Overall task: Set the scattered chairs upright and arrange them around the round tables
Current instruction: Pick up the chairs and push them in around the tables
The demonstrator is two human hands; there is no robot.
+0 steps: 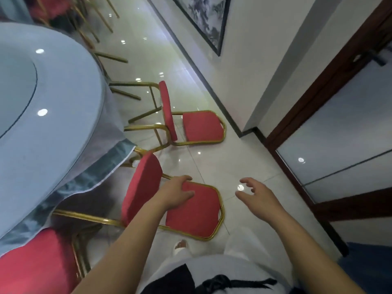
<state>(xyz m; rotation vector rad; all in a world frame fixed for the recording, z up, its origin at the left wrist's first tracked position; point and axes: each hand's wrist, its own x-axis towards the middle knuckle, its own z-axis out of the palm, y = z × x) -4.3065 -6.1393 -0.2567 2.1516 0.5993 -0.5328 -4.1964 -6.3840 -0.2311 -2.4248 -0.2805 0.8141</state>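
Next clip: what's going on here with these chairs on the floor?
A person stands over two red chairs tipped onto their backs beside the round table. The left hand grips the backrest edge of the near chair. The right hand hangs open above the floor, touching nothing. The far chair lies untouched. Neither chair is upright yet.

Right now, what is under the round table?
Gold legs of the near chair and the far chair reach under the tablecloth. The cloth covers their ends and the table's base.
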